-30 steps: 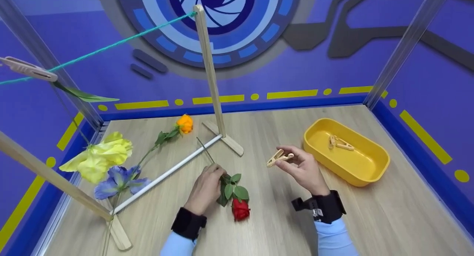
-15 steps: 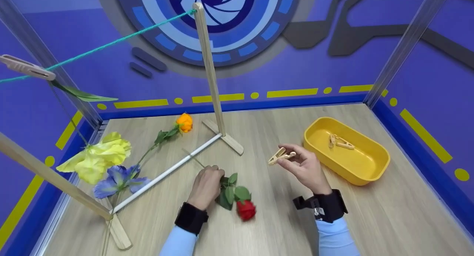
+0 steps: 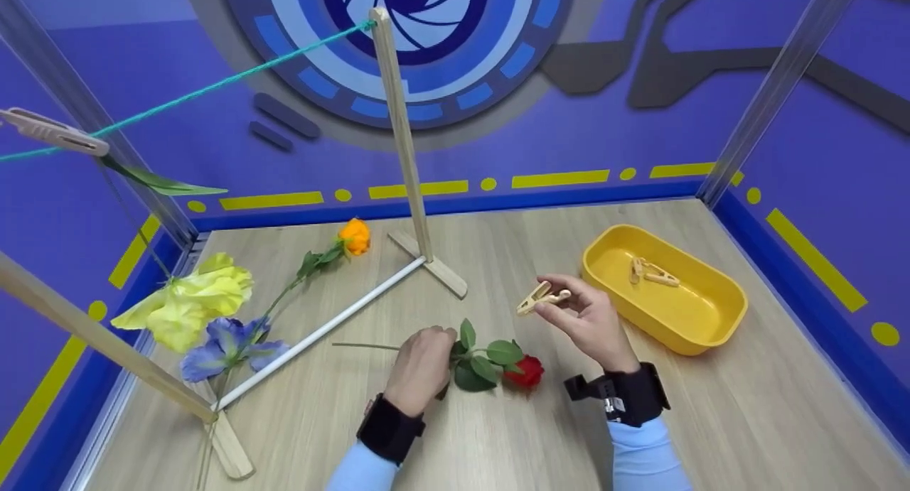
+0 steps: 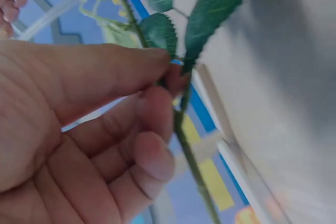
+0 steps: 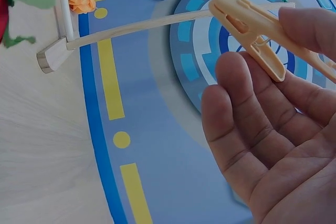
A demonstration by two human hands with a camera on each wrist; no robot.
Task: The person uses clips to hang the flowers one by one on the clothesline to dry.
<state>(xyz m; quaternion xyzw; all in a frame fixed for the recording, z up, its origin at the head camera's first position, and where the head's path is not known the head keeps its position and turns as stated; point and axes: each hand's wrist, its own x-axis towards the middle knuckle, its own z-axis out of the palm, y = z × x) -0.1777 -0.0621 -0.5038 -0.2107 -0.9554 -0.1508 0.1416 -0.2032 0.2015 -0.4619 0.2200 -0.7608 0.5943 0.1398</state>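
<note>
My left hand (image 3: 421, 370) pinches the green stem (image 4: 190, 156) of a red rose (image 3: 525, 371) between thumb and fingers, just below the leaves. The bloom points right, toward my other hand, and the bare stem end extends left over the table. In the right wrist view, a beige clothespin (image 5: 257, 30) is held between the thumb and fingers of my right hand (image 5: 268, 114). That hand is above the table, left of the yellow tub, with the clothespin's nose pointing left in the head view.
A yellow tub (image 3: 700, 338) holds several clothespins (image 3: 657, 274). At left, a wooden post (image 3: 399, 121) carries a green string (image 3: 234, 80); a clothespin (image 3: 60, 134) on it holds a hanging yellow flower (image 3: 188, 299). A purple flower (image 3: 229, 349) and an orange rose (image 3: 354, 236) are nearby.
The rose has swung round from bloom-down to bloom-right as my left hand turned and shifted right. My right hand has barely moved, still holding the clothespin.
</note>
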